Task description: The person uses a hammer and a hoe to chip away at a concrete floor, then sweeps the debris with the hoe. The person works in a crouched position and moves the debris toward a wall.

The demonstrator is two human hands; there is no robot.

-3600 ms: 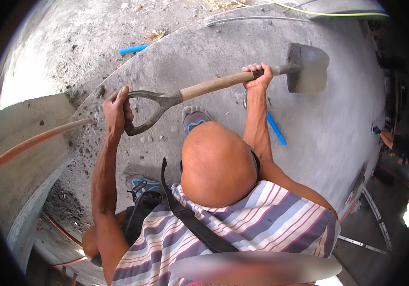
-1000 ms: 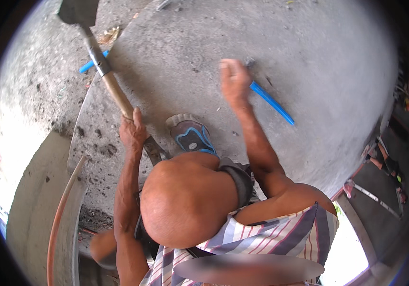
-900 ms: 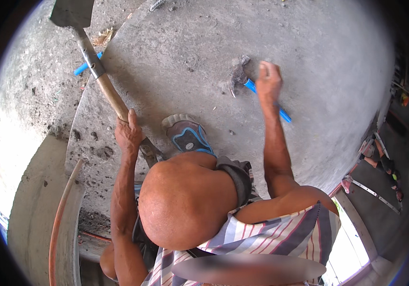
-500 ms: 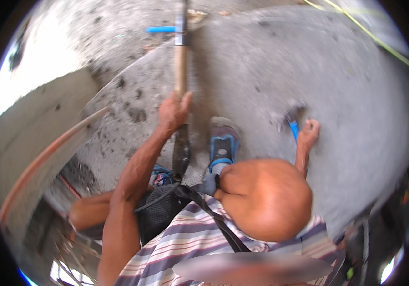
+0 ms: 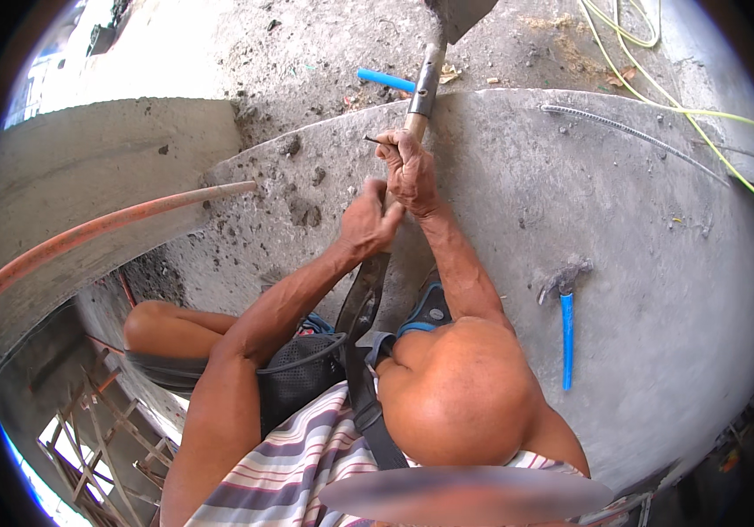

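Observation:
A shovel lies lengthwise before me, its grey metal socket point(image 5: 427, 83) and part of the blade point(image 5: 469, 16) at the far end. My left hand point(image 5: 371, 220) is wrapped round the shaft. Just beyond it, against the wooden part of the shaft point(image 5: 415, 123), my right hand point(image 5: 414, 176) pinches a thin dark nail point(image 5: 373, 140) between its fingers. The shovel's dark metal handle end point(image 5: 362, 307) points back between my legs. To the right, a hammer with a blue handle point(image 5: 567, 342) lies on the concrete, its head point(image 5: 563, 279) away from me.
A blue pipe piece point(image 5: 386, 80) lies by the shovel's socket. A ribbed steel bar point(image 5: 631, 133) and yellow-green hose point(image 5: 693, 111) are at the far right. An orange-brown pipe point(image 5: 113, 215) crosses the left side beside a concrete block point(image 5: 148, 132). Wooden sticks point(image 5: 96, 439) stand lower left.
My right hand has left the hammer on the floor and come over to the shovel shaft with a nail. The shovel now slants, its far end further right, with my left hand still on it.

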